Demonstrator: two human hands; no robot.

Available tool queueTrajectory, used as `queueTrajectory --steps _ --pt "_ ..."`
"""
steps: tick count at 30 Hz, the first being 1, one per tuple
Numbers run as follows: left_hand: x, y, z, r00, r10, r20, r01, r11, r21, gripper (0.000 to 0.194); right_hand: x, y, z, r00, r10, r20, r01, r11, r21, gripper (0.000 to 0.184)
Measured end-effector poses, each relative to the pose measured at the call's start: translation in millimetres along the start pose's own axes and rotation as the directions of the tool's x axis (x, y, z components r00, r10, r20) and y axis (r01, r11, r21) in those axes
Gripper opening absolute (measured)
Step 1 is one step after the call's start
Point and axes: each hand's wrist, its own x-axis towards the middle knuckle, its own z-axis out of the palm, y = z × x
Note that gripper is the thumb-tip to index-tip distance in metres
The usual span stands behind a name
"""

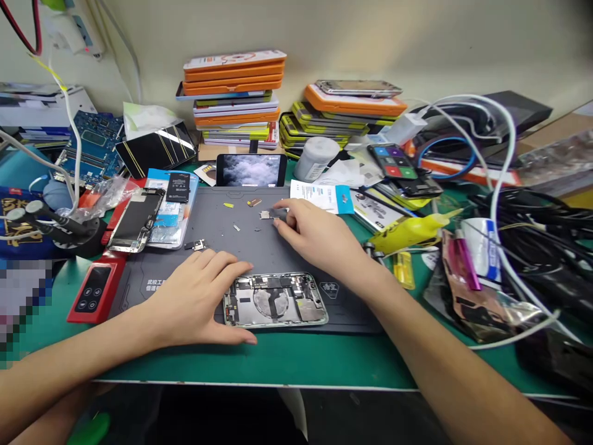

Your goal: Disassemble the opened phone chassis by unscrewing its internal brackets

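Opened phone (278, 312) on near part of mat (208, 216), left hand (199, 296) at its left end, right hand (319, 238) farther off

Phone lies flat, innards up, near edge of mat, approx. centre. Left hand is open, thumb & fingers spread wide around phone's left end, index tip by far edge, thumb tip by near edge; can't tell if either touches. Right hand is beyond phone, fingers curled, thumb & index partly bent at small metal part (265, 215); can't tell if it's pinched or just touched.

Sm. yellow bit (228, 205) on mat, left of metal part; dark module (198, 245) just beyond left hand. Propped phone (251, 170) w/ cloudy screen stands at mat's far edge.

Left side: screen assembly (136, 220), battery (178, 187) on blue-white pack (160, 228), red device (95, 290) w/ dark keypad nearer. Right side: yellow bottle (407, 233), magenta tube (467, 262), then tangled black cables (551, 247). Far side, by wall: left box stack (234, 77), right box stack (354, 102) w/ phone frame (359, 88) on top. All on green tabletop (324, 361).
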Motion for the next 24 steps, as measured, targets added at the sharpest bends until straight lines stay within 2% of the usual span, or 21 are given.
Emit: queueTrajectory --steps 2,5,12,20,24 --pt "0 0 2.1 0.999 0.045 0.002 -0.045 0.999 0.016 0.092 0 -1 1 1.0 0.002 -0.005 -0.002 1.0 0.0 0.036" --pt "0 0 1.5 0.997 0.082 0.009 -0.083 0.996 0.028 0.082 -1 -4 0 1.0 0.023 0.01 -0.023 1.0 0.01 0.038" --pt "-1 0 -2.1 1.0 -0.007 0.022 0.009 0.997 -0.077 0.067 1 -3 -9 0.999 0.031 0.043 -0.034 0.997 0.073 0.038" --pt "-1 1 5.6 0.997 0.011 -0.079 -0.007 0.999 0.05 0.062 3 2 -7 0.999 0.039 0.013 -0.041 0.994 0.097 0.036" --pt "-1 2 5.4 0.997 -0.021 -0.08 0.025 0.998 0.053 0.062 3 3 -5 1.0 0.029 -0.011 -0.028 0.996 0.085 0.037"
